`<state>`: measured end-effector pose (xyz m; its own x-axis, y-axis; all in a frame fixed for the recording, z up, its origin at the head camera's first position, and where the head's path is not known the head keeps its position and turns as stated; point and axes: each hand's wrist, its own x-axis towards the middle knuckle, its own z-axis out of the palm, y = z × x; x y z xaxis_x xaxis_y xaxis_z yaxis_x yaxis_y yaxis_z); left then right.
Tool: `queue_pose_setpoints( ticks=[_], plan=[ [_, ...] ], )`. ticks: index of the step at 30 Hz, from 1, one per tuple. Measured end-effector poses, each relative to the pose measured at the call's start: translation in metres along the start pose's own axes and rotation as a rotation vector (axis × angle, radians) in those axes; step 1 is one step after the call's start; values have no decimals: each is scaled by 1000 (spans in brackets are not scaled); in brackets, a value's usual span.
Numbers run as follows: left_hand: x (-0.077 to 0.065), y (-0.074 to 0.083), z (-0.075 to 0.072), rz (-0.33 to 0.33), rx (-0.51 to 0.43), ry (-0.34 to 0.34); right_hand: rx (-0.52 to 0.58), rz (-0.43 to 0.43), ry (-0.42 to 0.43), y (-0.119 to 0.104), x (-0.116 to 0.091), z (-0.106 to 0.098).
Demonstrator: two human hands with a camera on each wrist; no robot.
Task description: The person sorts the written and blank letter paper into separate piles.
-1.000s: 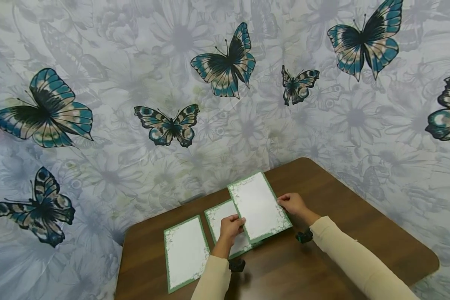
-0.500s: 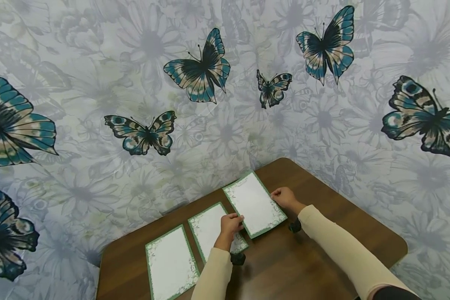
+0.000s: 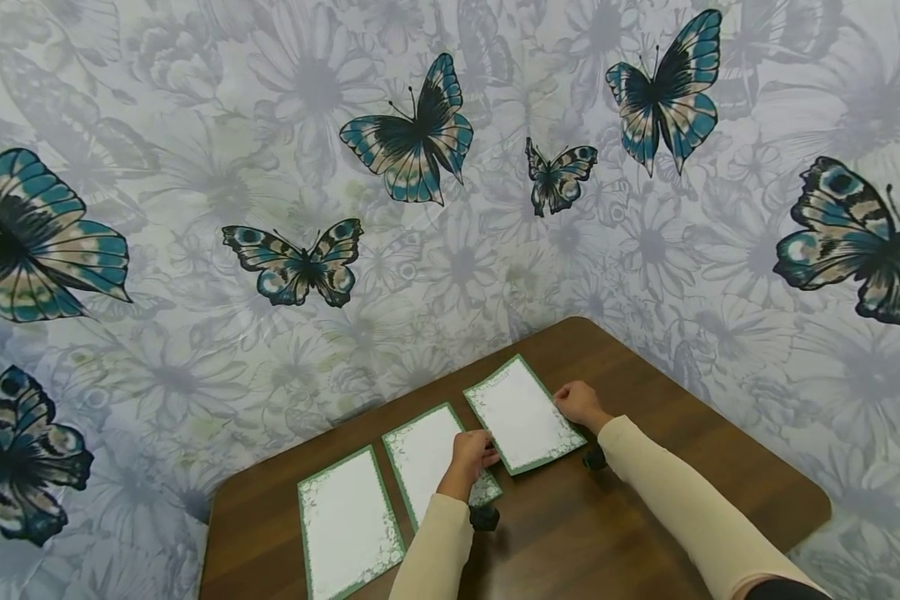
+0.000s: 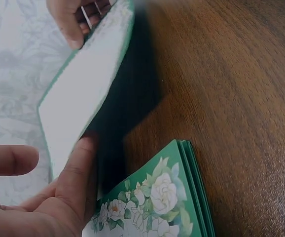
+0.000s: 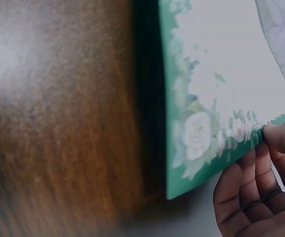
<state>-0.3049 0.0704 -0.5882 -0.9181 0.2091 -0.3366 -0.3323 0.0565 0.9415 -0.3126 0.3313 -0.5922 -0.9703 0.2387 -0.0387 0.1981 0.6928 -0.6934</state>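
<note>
My right hand (image 3: pixel 581 404) pinches the right edge of a white paper sheet with a green floral border (image 3: pixel 525 412). The right wrist view shows thumb and fingertips gripping that edge (image 5: pixel 216 168). At the sheet's opposite edge is my left hand (image 3: pixel 471 458); in the left wrist view its fingers (image 4: pixel 78 163) touch the edge while the thumb is raised apart. The sheet is bowed and tilted, its near corner above the table. Beneath my left hand lies a second bordered sheet (image 3: pixel 423 450), which the left wrist view shows as a thin stack (image 4: pixel 152 202).
Another bordered sheet (image 3: pixel 348 525) lies at the left of the brown wooden table (image 3: pixel 555 533). A wall with butterfly patterns (image 3: pixel 465 275) rises along the back and right table edges. Dark devices (image 3: pixel 483 517) sit at the wrists.
The held sheet has moved right, off the middle sheet, and come lower toward the table. My left thumb has lifted from it. The head view has swung to the right.
</note>
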Motion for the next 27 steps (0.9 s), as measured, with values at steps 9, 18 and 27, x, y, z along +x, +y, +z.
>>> queue_pose_setpoints(
  ticks=[9,18,27],
  plan=[
    [-1,0,0,-24,-20,-28,-66,16,6,2,-3,0],
    [-8,9,-4,-47,10,-42,-105,45,-6,-1,-4,2],
    [-20,22,-24,-11,-12,-74,-107,55,9,-10,-4,7]
  ],
)
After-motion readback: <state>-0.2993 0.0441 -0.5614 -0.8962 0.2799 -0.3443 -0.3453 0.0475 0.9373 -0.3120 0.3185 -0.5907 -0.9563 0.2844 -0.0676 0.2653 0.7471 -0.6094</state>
